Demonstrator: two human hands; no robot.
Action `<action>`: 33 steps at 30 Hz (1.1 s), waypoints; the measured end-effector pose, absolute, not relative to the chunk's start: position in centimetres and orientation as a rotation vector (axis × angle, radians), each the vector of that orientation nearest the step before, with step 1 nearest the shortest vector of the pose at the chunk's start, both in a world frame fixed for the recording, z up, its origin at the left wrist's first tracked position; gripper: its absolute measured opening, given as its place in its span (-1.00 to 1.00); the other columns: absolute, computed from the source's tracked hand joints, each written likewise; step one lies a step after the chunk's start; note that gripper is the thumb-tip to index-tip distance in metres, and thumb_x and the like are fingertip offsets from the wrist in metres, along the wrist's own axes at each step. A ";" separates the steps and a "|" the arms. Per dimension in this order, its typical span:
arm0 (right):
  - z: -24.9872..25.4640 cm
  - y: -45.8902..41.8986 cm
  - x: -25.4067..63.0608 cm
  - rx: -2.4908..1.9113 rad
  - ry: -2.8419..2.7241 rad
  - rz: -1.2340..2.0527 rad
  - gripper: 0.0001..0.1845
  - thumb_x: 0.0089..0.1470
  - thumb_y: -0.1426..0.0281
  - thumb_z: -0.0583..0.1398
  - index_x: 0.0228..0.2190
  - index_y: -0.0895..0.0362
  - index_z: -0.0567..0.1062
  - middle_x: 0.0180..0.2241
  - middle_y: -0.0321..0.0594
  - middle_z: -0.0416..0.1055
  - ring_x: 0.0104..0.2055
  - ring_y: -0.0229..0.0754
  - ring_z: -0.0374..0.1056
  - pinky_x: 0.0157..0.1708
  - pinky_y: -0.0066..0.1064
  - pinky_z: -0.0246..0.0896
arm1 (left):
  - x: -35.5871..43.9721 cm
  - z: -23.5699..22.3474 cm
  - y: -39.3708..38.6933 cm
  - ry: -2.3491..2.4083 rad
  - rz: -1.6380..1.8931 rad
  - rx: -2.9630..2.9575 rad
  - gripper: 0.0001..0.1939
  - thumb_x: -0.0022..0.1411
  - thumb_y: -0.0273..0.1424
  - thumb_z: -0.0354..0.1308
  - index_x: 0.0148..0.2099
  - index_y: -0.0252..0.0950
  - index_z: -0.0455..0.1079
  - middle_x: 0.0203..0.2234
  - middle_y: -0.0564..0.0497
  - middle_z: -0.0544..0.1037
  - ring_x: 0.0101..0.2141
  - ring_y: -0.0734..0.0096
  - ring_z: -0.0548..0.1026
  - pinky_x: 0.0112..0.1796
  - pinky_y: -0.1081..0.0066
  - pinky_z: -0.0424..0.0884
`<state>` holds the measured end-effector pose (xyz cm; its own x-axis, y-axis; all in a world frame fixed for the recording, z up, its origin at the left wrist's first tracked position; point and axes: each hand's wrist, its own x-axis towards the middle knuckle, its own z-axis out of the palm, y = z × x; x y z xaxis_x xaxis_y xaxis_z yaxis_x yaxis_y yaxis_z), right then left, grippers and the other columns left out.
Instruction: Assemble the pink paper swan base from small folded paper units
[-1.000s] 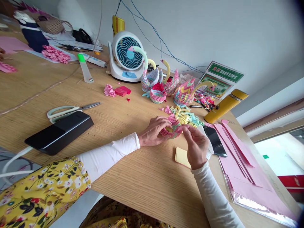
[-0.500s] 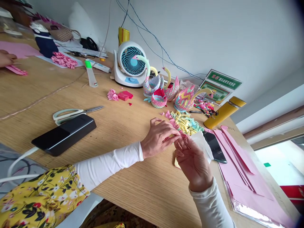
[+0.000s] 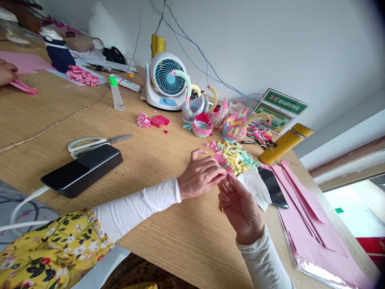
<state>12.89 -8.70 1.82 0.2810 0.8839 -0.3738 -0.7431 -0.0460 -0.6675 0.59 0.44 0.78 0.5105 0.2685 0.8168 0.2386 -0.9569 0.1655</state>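
Note:
Between my two hands is a pink ring of folded paper pieces (image 3: pixel 223 161), partly covered by fingers. My left hand (image 3: pixel 201 175) is closed on its near side, thumb held away. The fingertips of my right hand (image 3: pixel 242 206) pinch the ring's near right edge, palm turned up. Just beyond lies a heap of yellow and green folded paper triangles (image 3: pixel 236 155), with a few pink triangles (image 3: pixel 214 146) beside it. A white tissue (image 3: pixel 255 186) lies to the right of my right hand, partly over a dark phone (image 3: pixel 272 186).
Finished paper swans (image 3: pixel 234 125) stand behind the heap, near a white fan (image 3: pixel 168 80). At right are a yellow bottle (image 3: pixel 284 143) and pink paper sheets (image 3: pixel 306 224). Scissors (image 3: pixel 87 145) and a black device (image 3: pixel 82 168) lie left. Another person's hand (image 3: pixel 6 73) shows far left.
My hands have tipped the pink ring so more of its face shows. My right hand has shifted slightly left and down, its fingers still at the ring's edge.

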 end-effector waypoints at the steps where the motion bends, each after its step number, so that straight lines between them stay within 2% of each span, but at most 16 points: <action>1: 1.8 -8.7 12.8 -0.918 -0.174 1.342 -0.92 0.04 0.46 0.22 -0.41 0.10 0.54 -0.39 -0.28 0.55 -0.39 -0.35 0.44 -0.69 -0.65 0.11 | 0.5 0.8 0.5 0.444 1.469 2.720 -0.85 0.33 -0.41 -0.02 -0.28 -0.23 0.35 -0.43 0.13 0.54 -0.33 0.49 0.47 0.06 0.22 0.01; 14: 1.2 -8.8 12.7 -0.921 -0.228 1.379 -0.91 0.00 0.48 0.25 -0.41 0.06 0.54 -0.36 -0.33 0.56 -0.35 -0.36 0.45 -0.70 -0.66 0.07 | 0.0 0.7 1.3 0.264 1.498 2.769 -0.90 0.30 -0.41 0.03 -0.26 -0.25 0.36 -0.44 0.14 0.56 -0.38 0.53 0.49 0.14 0.16 0.06; 21: 0.8 -8.9 12.6 -0.986 -0.319 1.300 -0.94 -0.01 0.41 0.29 -0.40 0.03 0.56 -0.37 -0.33 0.56 -0.33 -0.31 0.45 -0.71 -0.64 0.06 | 0.1 0.1 1.3 0.275 1.515 2.747 -0.94 0.27 -0.43 0.06 -0.23 -0.24 0.35 -0.43 0.16 0.55 -0.39 0.54 0.49 0.17 0.13 0.05; 29: 0.4 -9.5 11.7 -0.953 -0.213 1.372 -0.87 -0.05 0.43 0.31 -0.35 0.08 0.55 -0.36 -0.33 0.53 -0.38 -0.41 0.41 -0.70 -0.72 0.07 | -0.1 -0.6 1.2 0.225 1.518 2.790 -0.94 0.25 -0.43 0.03 -0.29 -0.24 0.31 -0.50 0.17 0.52 -0.43 0.55 0.48 0.12 0.16 0.09; 33: 0.9 -9.7 12.2 -1.040 -0.368 1.223 -0.82 -0.10 0.36 0.34 -0.35 0.09 0.57 -0.40 -0.31 0.49 -0.54 -0.42 0.28 -0.75 -0.65 0.01 | -0.3 -1.2 1.5 0.294 1.379 2.729 -0.92 0.31 -0.40 0.00 -0.22 -0.23 0.31 -0.43 0.16 0.53 -0.37 0.55 0.47 0.12 0.19 0.03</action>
